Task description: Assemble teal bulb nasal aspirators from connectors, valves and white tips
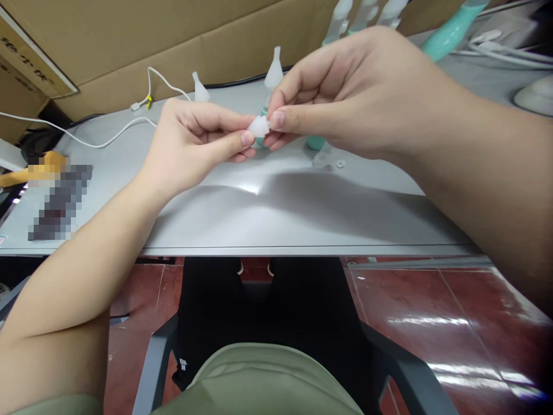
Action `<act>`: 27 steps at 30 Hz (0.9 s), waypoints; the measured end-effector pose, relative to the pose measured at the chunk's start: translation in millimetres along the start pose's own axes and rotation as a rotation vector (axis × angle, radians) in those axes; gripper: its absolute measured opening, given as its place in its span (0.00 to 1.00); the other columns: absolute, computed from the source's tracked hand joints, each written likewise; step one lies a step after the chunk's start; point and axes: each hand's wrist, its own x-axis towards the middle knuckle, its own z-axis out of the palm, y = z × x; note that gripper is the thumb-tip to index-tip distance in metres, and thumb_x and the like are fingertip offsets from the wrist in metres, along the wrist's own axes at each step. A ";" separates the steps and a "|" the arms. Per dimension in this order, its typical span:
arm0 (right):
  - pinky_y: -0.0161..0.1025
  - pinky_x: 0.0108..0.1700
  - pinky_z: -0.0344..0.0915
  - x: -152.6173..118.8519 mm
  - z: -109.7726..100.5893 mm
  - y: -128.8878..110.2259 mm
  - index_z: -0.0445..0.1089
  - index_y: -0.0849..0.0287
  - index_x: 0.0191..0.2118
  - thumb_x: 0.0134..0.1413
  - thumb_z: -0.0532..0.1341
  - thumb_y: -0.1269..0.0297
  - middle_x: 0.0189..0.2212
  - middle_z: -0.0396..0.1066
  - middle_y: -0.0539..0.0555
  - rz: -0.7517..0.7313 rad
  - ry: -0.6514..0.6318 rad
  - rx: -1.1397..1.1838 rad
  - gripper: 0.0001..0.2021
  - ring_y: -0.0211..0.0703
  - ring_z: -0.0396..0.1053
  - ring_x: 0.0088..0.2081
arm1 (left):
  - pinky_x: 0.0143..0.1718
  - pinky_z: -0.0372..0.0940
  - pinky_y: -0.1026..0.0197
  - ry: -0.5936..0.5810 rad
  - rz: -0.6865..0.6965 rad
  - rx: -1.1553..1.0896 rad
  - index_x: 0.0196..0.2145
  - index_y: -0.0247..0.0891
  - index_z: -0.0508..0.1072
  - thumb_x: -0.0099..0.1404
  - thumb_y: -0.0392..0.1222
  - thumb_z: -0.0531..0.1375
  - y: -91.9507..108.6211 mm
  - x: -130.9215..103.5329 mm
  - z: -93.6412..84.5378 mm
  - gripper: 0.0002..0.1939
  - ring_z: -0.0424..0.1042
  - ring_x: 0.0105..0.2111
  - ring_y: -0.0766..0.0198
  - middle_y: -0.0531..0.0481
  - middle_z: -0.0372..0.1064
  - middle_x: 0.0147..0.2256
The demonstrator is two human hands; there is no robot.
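Worktop (242, 230) comes first on my head feed, a grey span crossing the view, with cardboard (173, 40) standing behind it. Above it two hands meet: the right hand (363, 92) and, facing it, the left hand (185, 141), each with thumb and fingers narrowed to a pinch.

Judging by what stands behind them, I would call the work part done. The upright devices (337, 24) at the back right wear white tops, and the device (268, 95) behind the hands carries a pointed cone (273, 74). What looks left over is a loose cone (200, 89) behind the left hand and the small white piece (259, 126) held between both hands, off the worktop. Whether the right fingers grip a second, smaller part, I cannot tell.

My count: three upright devices at the back right, one behind the hands, one slanting teal body (453, 34) at far right, two pointed cones, one white piece in hand, one clear scrap (323, 158) and, smallest, one white disc (340, 164) just beside it. One teal base (317, 143) shows below the right hand; I cannot tell which device owns it.
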 end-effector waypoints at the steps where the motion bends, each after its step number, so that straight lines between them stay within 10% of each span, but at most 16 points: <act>1: 0.23 0.37 0.79 0.0 0.1 -0.1 0.83 0.55 0.38 0.62 0.72 0.64 0.33 0.83 0.50 0.001 -0.005 0.001 0.02 0.34 0.83 0.35 | 0.64 0.83 0.39 -0.003 -0.004 0.002 0.43 0.40 0.91 0.62 0.40 0.84 -1.3 -0.2 0.5 0.13 0.89 0.48 0.44 0.45 0.89 0.43; 27: 0.23 0.39 0.81 -1.5 -2.6 -2.7 0.86 0.53 0.43 0.55 0.79 0.60 0.36 0.84 0.49 0.038 -0.070 0.089 0.10 0.36 0.84 0.37 | 0.59 0.85 0.45 -0.004 0.056 0.022 0.43 0.39 0.91 0.65 0.38 0.83 -1.5 -2.0 -0.9 0.11 0.89 0.44 0.49 0.45 0.89 0.42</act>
